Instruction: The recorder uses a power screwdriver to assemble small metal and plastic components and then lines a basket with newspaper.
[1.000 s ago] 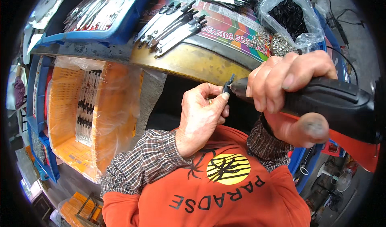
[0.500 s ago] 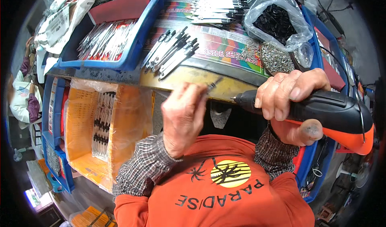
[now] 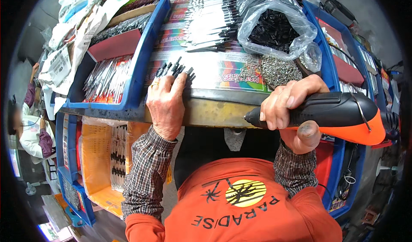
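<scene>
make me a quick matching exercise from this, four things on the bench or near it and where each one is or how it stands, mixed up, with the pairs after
Column one
1. black-and-orange handheld power tool
2. clear plastic bag of small black parts
3. orange perforated plastic crate
4. heap of small silver metal pieces

Column two
A. on the near side of the yellow-edged worktop, toward the person's left
B. piled just on the near side of the bag
C. gripped in the person's bare right hand
D. open at the mouth, its dark contents showing

Pairs: 1-C, 2-D, 3-A, 4-B
</scene>
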A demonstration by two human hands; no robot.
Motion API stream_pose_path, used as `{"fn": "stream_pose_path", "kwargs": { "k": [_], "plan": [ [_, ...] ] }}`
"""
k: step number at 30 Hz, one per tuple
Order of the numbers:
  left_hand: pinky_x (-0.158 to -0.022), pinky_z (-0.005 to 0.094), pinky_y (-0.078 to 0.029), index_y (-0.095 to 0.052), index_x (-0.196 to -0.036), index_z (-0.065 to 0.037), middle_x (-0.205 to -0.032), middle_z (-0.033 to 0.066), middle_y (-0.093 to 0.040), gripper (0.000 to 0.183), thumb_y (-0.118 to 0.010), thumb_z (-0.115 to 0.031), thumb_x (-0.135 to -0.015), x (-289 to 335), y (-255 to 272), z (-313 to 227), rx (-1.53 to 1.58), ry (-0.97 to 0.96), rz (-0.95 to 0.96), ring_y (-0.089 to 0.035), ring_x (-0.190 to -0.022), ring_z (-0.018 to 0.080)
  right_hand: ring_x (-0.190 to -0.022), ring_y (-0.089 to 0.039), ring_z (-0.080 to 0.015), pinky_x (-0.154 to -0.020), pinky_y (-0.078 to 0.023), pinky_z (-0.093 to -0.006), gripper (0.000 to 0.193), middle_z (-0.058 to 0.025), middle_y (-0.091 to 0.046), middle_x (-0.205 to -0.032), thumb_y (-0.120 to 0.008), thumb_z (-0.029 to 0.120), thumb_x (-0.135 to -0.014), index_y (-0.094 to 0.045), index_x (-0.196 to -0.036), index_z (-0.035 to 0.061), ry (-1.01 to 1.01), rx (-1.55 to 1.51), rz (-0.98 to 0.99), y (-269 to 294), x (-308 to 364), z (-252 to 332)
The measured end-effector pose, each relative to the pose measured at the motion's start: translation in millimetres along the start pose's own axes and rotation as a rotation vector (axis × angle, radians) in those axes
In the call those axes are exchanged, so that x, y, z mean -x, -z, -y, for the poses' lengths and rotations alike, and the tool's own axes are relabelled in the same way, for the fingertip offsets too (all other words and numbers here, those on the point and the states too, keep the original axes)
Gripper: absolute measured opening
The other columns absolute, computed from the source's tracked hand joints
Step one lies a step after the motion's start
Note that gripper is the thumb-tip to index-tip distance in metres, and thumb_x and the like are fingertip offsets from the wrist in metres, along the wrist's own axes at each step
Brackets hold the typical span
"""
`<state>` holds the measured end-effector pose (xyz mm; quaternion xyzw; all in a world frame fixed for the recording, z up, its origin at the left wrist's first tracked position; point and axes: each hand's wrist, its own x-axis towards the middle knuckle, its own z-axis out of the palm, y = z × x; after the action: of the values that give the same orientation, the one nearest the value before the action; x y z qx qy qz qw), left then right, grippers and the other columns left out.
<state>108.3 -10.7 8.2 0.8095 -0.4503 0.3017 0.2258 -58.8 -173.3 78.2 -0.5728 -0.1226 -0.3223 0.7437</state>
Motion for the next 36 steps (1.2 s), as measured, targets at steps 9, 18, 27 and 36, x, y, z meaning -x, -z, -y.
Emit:
{"fn": "stream_pose_path", "kwargs": {
  "k": [9,18,27,36],
  "plan": [
    [-0.071,0.0364,-0.043,-0.062,-0.092,-0.007,-0.083,0.0105,-0.054,0.025,-0.055,0.002,-0.070,-23,3,0,-0.010,-0.014,0.071,-0.052,-0.080,0.0278,-0.050,-0.051,-0.0159,-0.054,-0.047,-0.0319,0.040,-0.0051,-0.050,-0.059,-0.071,0.029,-0.073,-0.043,-0.087,0.0037,-0.001,-0.039,-0.038,9,-2,-1],
    [-0.065,0.0363,-0.045,-0.062,-0.088,-0.005,-0.077,0.0122,-0.058,0.016,-0.062,-0.005,-0.071,-78,-25,-8,0.180,-0.097,0.204,-0.056,-0.074,0.0293,-0.050,-0.051,-0.0157,-0.054,-0.047,-0.0317,0.040,-0.0048,-0.049,-0.059,-0.071,0.030,-0.073,-0.043,-0.086,0.0038,0.009,-0.030,-0.080,15,-3,-2],
    [-0.066,0.0398,-0.045,-0.059,-0.088,-0.006,-0.081,0.0133,-0.058,0.016,-0.062,-0.011,-0.073,-94,-58,-11,0.106,-0.072,0.311,-0.057,-0.077,0.0322,-0.051,-0.051,-0.0159,-0.054,-0.046,-0.0320,0.042,-0.0048,-0.049,-0.059,-0.072,0.031,-0.073,-0.043,-0.086,0.0038,0.005,-0.027,-0.111,23,-4,-4],
    [-0.065,0.0403,-0.044,-0.060,-0.086,-0.007,-0.079,0.0127,-0.057,0.014,-0.063,-0.013,-0.073,-94,-65,-11,0.112,-0.049,0.323,-0.057,-0.076,0.0320,-0.052,-0.051,-0.0158,-0.054,-0.046,-0.0320,0.042,-0.0045,-0.049,-0.060,-0.071,0.032,-0.074,-0.043,-0.087,0.0039,0.015,-0.011,-0.136,25,-6,-4]
  ]
}}
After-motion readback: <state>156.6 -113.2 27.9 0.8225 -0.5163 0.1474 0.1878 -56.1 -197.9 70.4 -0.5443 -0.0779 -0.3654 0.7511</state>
